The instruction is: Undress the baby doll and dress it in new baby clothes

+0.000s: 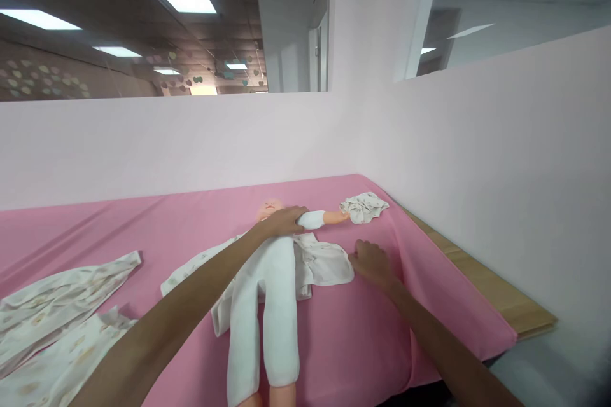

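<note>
Baby doll: centre of the frame, lying on its back on the pink sheet, head toward the partition, legs toward the lower edge; dressed in a white bodysuit.
Doll's arm: stretched out toward the right of the frame, white sleeve, bare hand at the end.
My left hand: laid over the doll's shoulder, just below the head, fingers curled around the top of the outstretched arm and grasping it.
Open garment: white printed cloth spread under and beside the doll, one flap lying out to the right.
My right hand: right of centre, palm down on the sheet, fingertips touching the edge of the flap; released, nothing clasped.
Small crumpled cloth: just beyond the doll's hand, upper right of the sheet.
Spare printed garments: lower left of the frame, well apart from the doll.
Pink sheet: covers the whole work surface.
Wooden edge: bare strip along the right side.
White partition: behind and right of the sheet.
</note>
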Motion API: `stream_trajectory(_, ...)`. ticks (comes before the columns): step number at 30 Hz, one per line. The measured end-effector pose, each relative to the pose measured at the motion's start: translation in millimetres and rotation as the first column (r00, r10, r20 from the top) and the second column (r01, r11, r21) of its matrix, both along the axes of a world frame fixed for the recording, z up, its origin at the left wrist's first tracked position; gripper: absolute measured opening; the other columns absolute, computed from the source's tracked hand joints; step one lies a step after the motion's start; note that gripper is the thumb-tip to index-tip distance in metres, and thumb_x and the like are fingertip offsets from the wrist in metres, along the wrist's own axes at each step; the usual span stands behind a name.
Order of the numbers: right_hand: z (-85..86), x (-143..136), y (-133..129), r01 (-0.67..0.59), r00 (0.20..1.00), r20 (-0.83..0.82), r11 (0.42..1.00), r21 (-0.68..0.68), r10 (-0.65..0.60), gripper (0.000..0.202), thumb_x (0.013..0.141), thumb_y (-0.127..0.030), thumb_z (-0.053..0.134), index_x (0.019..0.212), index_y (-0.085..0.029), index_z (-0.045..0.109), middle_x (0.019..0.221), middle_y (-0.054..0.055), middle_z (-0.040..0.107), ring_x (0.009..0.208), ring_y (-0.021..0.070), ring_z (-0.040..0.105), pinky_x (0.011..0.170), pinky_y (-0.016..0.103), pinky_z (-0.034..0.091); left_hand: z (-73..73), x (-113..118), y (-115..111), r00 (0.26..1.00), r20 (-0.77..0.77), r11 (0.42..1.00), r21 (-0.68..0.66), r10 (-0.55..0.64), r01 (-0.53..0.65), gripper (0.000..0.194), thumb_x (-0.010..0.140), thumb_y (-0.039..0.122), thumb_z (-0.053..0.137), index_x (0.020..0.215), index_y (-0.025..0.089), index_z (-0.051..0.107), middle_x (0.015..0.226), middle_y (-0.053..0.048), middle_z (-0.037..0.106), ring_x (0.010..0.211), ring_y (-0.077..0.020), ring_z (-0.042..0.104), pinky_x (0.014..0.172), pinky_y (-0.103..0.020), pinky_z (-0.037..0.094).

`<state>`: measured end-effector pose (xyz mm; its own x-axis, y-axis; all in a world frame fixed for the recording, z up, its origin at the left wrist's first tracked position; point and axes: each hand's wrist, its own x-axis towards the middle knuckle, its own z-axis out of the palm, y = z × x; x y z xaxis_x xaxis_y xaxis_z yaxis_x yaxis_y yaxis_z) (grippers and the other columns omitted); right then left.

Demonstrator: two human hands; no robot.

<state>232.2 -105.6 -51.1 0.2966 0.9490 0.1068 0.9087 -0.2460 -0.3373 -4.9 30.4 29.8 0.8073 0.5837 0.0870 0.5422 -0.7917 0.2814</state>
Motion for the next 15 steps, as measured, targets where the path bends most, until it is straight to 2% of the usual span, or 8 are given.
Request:
stream_trajectory(3,6.4,-13,15,-0.079,0.996,-0.031,0.997,0.011,0.08,0.016,0.085,-0.022,0.045,0.09,-0.017,0.059,0.092,0.005,0.064,0.084,0.0162,0.058,0.065,0.024,0.033,-1.0,-2,-3,0.999,0.044,1.0,-0.009,-0.01,0.011,0.04,0.076,0.028,0.056,0.115,0.024,0.055,0.114,-0.005,0.063,0.1,-0.026,0.059,0.081,-0.033,0.041)
stream_trajectory(6,12.3,-25,17,-0.084,0.996,-0.03,0.996,0.007,0.084,0.016,0.086,-0.019,0.043,0.084,-0.017,0.059,0.089,0.006,0.064,0.08,0.0163,0.058,0.062,0.025,0.033,1.7,-6,-6,0.997,0.081,0.999,-0.033,0.013,-0.011,0.042,0.075,0.029,0.057,0.117,0.024,0.055,0.114,-0.005,0.064,0.1,-0.0265,0.059,0.081,-0.033,0.041)
stream_trajectory(8,12.4,-39,4,-0.069,0.998,0.008,0.997,0.029,0.069,0.017,0.088,-0.025,0.045,0.08,-0.016,0.058,0.091,0.01,0.063,0.084,0.0199,0.057,0.067,0.028,0.034,3.4,-8,-8,0.994,0.103,0.999,-0.045,0.033,-0.028,0.044,0.075,0.03,0.058,0.119,0.025,0.055,0.113,-0.005,0.064,0.099,-0.0266,0.059,0.08,-0.033,0.042)
stream_trajectory(10,8.3,-58,-17,-0.087,0.995,0.045,0.994,0.065,0.084,0.026,0.09,-0.037,0.048,0.077,-0.017,0.058,0.092,0.011,0.063,0.088,0.0227,0.057,0.072,0.031,0.035,3.9,-8,-11,0.992,0.115,0.998,-0.047,0.044,-0.038,0.045,0.074,0.03,0.058,0.119,0.025,0.054,0.113,-0.005,0.065,0.099,-0.0265,0.059,0.081,-0.033,0.041)
stream_trajectory(12,0.7,-80,-39,-0.181,0.983,0.057,0.98,0.087,0.176,0.034,0.089,-0.047,0.05,0.071,-0.019,0.058,0.086,0.009,0.064,0.085,0.0228,0.057,0.073,0.032,0.035,2.9,-6,-13,0.993,0.108,0.999,-0.032,0.039,-0.036,0.044,0.074,0.03,0.058,0.118,0.024,0.055,0.113,-0.005,0.065,0.098,-0.0261,0.059,0.08,-0.032,0.041)
stream_trajectory(13,-3.9,-90,-48,-0.23,0.973,0.049,0.971,0.069,0.227,0.035,0.088,-0.048,0.052,0.07,-0.019,0.058,0.084,0.008,0.064,0.083,0.0231,0.057,0.073,0.033,0.036,2.0,-5,-14,0.995,0.097,0.999,-0.021,0.036,-0.035,0.043,0.074,0.03,0.058,0.117,0.024,0.055,0.112,-0.005,0.065,0.097,-0.0259,0.059,0.078,-0.032,0.041)
stream_trajectory(15,-13.3,-107,-58,-0.311,0.95,0.051,0.948,0.062,0.308,0.026,0.087,-0.041,0.053,0.075,-0.019,0.059,0.087,0.008,0.065,0.085,0.0239,0.057,0.074,0.033,0.036,-0.2,-1,-15,0.997,0.063,0.999,-0.002,0.038,-0.038,0.04,0.075,0.03,0.057,0.114,0.023,0.055,0.109,-0.006,0.065,0.094,-0.0257,0.06,0.074,-0.032,0.04)
